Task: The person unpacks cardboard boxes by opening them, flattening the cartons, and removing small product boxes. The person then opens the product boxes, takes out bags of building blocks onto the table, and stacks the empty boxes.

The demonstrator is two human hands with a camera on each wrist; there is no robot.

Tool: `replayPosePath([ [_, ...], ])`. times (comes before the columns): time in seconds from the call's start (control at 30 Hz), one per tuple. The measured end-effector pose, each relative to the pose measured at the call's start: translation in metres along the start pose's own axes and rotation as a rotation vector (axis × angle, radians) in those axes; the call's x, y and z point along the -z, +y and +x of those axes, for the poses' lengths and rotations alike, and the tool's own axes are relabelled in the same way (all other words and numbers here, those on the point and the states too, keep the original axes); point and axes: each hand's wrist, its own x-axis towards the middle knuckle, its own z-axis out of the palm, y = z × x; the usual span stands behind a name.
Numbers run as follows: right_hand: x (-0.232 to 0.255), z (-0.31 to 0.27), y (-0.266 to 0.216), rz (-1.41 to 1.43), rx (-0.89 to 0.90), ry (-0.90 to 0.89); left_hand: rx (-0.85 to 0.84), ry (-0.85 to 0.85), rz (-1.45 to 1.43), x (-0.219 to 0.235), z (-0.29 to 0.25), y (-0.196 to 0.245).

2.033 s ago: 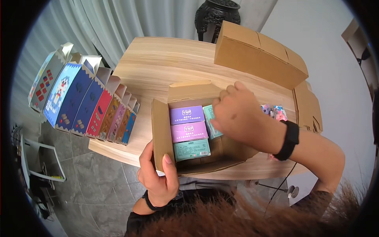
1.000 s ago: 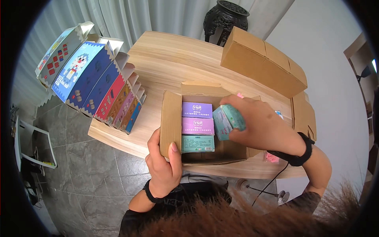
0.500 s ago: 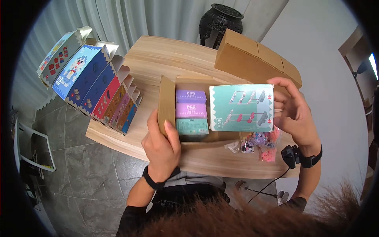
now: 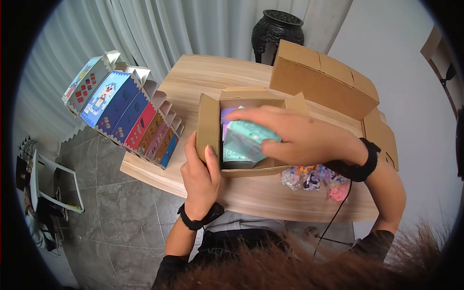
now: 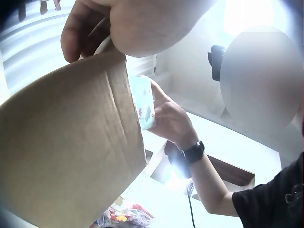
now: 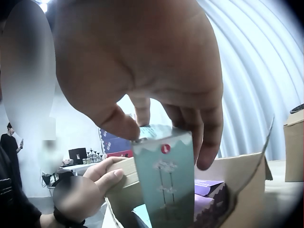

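Observation:
My left hand [image 4: 200, 176] grips the left flap [image 4: 208, 121] of an open cardboard box, thumb on the near side. Over the box opening, my right hand [image 4: 295, 135] holds a mint-green box [image 4: 249, 137] between thumb and fingers; in the right wrist view this green box [image 6: 166, 180] stands upright between them. Beneath it, a purple box [image 4: 225, 114] shows partly inside the carton, along with another green box [image 4: 235, 157] near the front. The held box and hand hide much of the carton's inside. The left wrist view shows the carton's flap [image 5: 71, 142] close up.
Several colourful printed boxes [image 4: 140, 118] stand in a row at the table's left. A long closed cardboard box [image 4: 321, 79] lies at the back right, an opened carton [image 4: 382, 135] beside it. Bags of small coloured pieces [image 4: 316, 180] lie front right. A black carved stool [image 4: 278, 31] stands behind.
The green box was lifted from the carton and held up flat-side to view at the right; now my right hand has brought it back left, over the carton. My left hand keeps hold of the flap.

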Motion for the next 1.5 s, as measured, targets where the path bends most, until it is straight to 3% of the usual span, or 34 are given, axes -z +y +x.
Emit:
replayPosePath([
  [0.07,-0.003,0.006,-0.016,0.053,-0.026,-0.062,0.025,0.000,0.005,0.000,0.002,-0.004],
  [0.17,-0.012,0.007,-0.029,-0.117,-0.173,-0.113,-0.141,0.062,0.029,-0.005,0.007,-0.014],
  [0.23,-0.021,0.005,-0.018,-0.241,-0.126,0.027,-0.063,0.016,-0.005,0.000,0.008,-0.009],
  [0.27,-0.021,0.003,-0.016,-0.241,-0.122,0.017,0.007,-0.026,-0.036,0.003,0.009,-0.007],
  [0.33,-0.019,-0.002,-0.009,-0.300,-0.080,0.215,0.025,0.036,-0.065,0.009,0.002,-0.012],
  [0.37,-0.018,-0.008,-0.008,-0.293,-0.071,0.202,-0.093,0.087,-0.045,0.014,-0.007,-0.020],
  [0.43,-0.017,-0.029,-0.017,-0.066,-0.015,0.571,-0.236,0.111,-0.092,0.029,-0.029,-0.033],
  [0.5,-0.034,-0.055,-0.032,0.311,-0.036,0.744,-0.269,-0.091,-0.236,0.048,-0.049,-0.034],
  [0.57,-0.074,-0.093,-0.019,0.395,-0.014,0.797,-0.203,-0.290,-0.468,0.055,-0.065,-0.029],
  [0.63,-0.118,-0.113,-0.007,0.447,0.049,0.652,-0.157,-0.425,-0.592,0.052,-0.078,-0.027],
  [0.67,-0.144,-0.124,-0.007,0.461,-0.025,0.636,-0.150,-0.453,-0.568,0.053,-0.084,-0.028],
  [0.8,-0.213,-0.123,-0.008,0.552,-0.228,0.616,-0.017,-0.620,-0.204,0.052,-0.082,-0.035],
  [0.87,-0.212,-0.113,0.000,0.556,-0.208,0.567,0.060,-0.677,-0.135,0.051,-0.081,-0.042],
  [0.97,-0.201,-0.107,0.006,0.612,-0.379,0.490,0.062,-0.662,-0.106,0.048,-0.081,-0.056],
  [1.03,-0.180,-0.102,0.013,0.566,-0.323,0.295,0.057,-0.650,-0.105,0.048,-0.078,-0.059],
  [1.2,-0.179,-0.096,0.011,0.600,-0.404,0.332,0.101,-0.691,-0.096,0.042,-0.080,-0.055],
  [1.27,-0.173,-0.101,0.015,0.642,-0.354,0.259,0.051,-0.661,-0.089,0.039,-0.078,-0.055],
  [1.5,-0.180,-0.110,0.019,0.720,-0.411,0.272,0.034,-0.705,-0.082,0.031,-0.080,-0.058],
])
